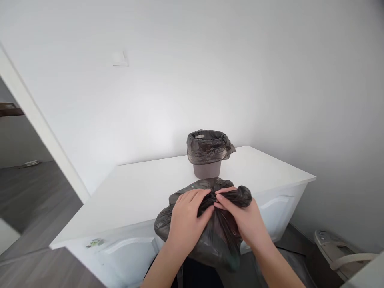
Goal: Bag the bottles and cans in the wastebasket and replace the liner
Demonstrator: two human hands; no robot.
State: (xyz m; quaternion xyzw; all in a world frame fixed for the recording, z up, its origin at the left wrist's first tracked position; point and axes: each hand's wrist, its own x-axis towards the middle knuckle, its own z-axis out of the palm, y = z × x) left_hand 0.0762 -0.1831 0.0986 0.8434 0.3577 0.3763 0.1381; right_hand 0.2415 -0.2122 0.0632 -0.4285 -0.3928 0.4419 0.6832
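1. Black plastic garbage bag, bunched at its neck, is at the front edge of the white cabinet.
2. Left hand pinches the gathered neck; right hand grasps its twisted end.
3. Bag-lined trash can stands between it and the back edge.

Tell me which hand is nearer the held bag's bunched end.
Right: the right hand is against the bunched end; the left hand is farther left, at the gathered neck.

A single head-worn camera looks forward and down on the left hand and right hand, close below, and across a white surface to the wall.
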